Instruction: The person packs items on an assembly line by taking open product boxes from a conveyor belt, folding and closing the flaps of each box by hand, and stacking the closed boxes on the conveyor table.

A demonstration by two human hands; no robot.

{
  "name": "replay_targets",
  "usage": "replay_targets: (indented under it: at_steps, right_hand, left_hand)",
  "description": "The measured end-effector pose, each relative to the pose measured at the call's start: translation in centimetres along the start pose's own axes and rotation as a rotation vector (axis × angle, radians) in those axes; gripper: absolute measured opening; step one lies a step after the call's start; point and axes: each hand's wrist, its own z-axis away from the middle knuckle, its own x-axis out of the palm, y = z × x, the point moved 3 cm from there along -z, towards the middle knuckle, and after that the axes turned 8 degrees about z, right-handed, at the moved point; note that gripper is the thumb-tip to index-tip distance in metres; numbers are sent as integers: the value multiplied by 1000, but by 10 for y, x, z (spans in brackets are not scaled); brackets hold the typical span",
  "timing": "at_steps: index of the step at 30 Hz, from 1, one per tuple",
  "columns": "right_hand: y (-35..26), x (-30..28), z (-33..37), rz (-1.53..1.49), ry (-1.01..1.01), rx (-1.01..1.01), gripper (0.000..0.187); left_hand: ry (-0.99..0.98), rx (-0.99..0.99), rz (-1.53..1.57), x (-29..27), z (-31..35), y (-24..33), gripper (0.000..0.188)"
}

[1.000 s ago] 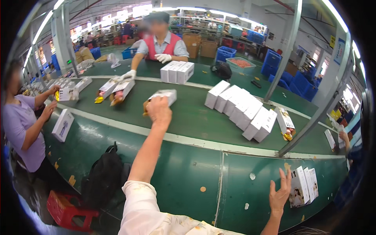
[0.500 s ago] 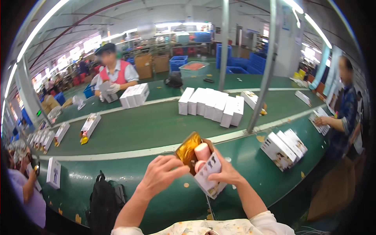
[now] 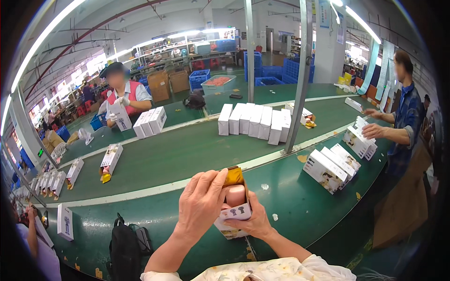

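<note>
Closing step, I reckon: right hand [image 3: 255, 220] cups the box [image 3: 233, 216] over the table edge, left fingers [image 3: 206, 187] pinch its gold flap [image 3: 233, 177]; next, fold and tuck over the pink item [image 3: 236, 195].

The hall is brightly and evenly lit by long white fluorescent tube lights [image 3: 44, 44] that arc across the upper left and upper right of the frame. Windows at the far left glow overexposed. The glossy green conveyor surface [image 3: 187, 154] carries a soft sheen and only faint shadows beside the white cardboard boxes [image 3: 253, 122]. Fisheye distortion bends straight edges near the rim, and a black vignette fills the corners. The centre stays sharp; the edges soften.
</note>
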Motion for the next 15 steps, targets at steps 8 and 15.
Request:
replay_targets:
  at_steps: [8,15]
  right_hand:
    - [-11,42,5,-39,18,-19,86]
    - [-6,80,12,-544,73,281,79]
  left_hand:
    - [-191,-63,13,-35,33,-31,3]
    - [399,-683,1209,-10,118,-61,79]
